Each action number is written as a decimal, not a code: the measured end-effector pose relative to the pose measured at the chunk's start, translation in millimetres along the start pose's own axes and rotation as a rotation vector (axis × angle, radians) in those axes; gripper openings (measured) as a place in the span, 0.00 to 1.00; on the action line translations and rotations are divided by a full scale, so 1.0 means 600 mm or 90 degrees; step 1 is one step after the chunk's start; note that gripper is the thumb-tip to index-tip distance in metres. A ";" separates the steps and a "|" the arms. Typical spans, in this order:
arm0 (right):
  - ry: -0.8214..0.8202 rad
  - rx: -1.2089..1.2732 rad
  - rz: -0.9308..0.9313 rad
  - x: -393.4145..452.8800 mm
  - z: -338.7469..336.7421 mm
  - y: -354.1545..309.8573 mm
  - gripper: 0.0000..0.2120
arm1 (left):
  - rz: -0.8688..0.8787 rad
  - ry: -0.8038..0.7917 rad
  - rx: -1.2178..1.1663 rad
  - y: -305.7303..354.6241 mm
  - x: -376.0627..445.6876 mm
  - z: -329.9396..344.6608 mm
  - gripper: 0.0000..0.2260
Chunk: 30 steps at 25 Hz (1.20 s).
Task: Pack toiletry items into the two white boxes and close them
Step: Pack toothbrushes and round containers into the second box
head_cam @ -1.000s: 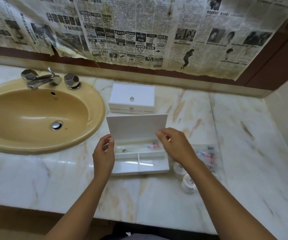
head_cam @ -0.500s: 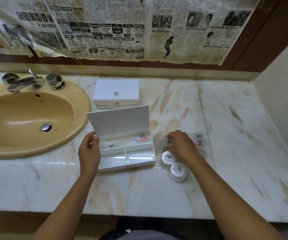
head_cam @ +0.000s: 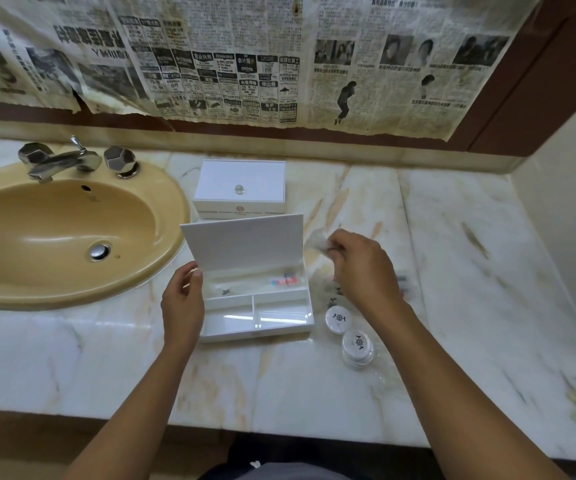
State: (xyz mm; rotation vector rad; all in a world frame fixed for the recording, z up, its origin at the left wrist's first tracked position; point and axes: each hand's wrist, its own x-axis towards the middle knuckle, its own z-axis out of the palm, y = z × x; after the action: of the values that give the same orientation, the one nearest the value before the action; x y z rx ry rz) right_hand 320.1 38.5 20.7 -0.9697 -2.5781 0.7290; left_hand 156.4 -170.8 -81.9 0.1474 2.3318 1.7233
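Note:
An open white box [head_cam: 255,318] with three compartments sits on the marble counter, its lid [head_cam: 245,242] raised. A wrapped toothbrush kit [head_cam: 279,281] lies in its back compartment. My left hand [head_cam: 182,299] grips the box's left edge at the lid's lower corner. My right hand [head_cam: 359,268] hovers to the right of the box and pinches a clear plastic packet [head_cam: 317,242], lifted above the counter. Two round white containers [head_cam: 338,318] [head_cam: 357,344] stand to the right of the box. A second white box [head_cam: 240,188], closed, sits behind.
A tan sink [head_cam: 54,237] with chrome taps [head_cam: 61,161] fills the left of the marble counter [head_cam: 314,375]. More clear packets [head_cam: 402,282] lie blurred beyond my right hand. Newspaper covers the wall behind. A side wall rises at the right.
My right hand left the lid, dropped to the packets right of the box, and now lifts a clear packet. My left hand stays at the box's left edge.

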 end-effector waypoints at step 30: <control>-0.422 -0.176 -0.139 -0.006 0.201 -0.169 0.27 | -0.026 -0.021 -0.043 0.003 0.001 -0.002 0.11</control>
State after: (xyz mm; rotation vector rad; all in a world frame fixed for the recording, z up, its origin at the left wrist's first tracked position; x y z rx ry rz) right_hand 217.1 -72.6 -23.7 -0.5514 -3.3647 0.7369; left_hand 155.6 -171.2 -79.6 0.1135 2.2350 1.7638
